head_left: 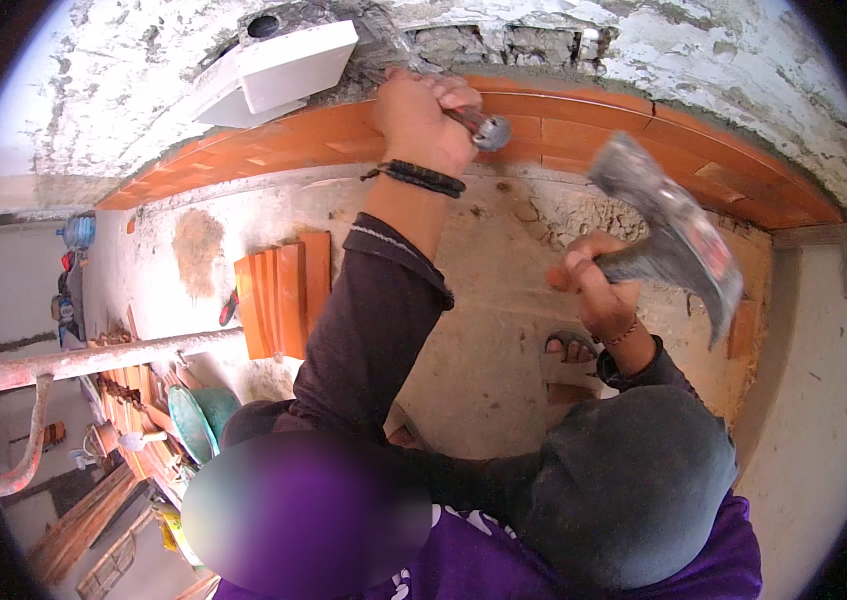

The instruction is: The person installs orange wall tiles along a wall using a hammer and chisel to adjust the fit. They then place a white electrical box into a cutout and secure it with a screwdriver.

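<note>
Left hand is clenched far forward; right hand, held nearer, has curled fingers.

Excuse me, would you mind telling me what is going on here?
A person works at a rough wall edged with a band of orange tiles. The left hand grips a short metal tool, possibly a chisel, near the wall. The right hand holds a hammer, blurred and apart from that tool. More tiles sit on the floor to the left.
</note>
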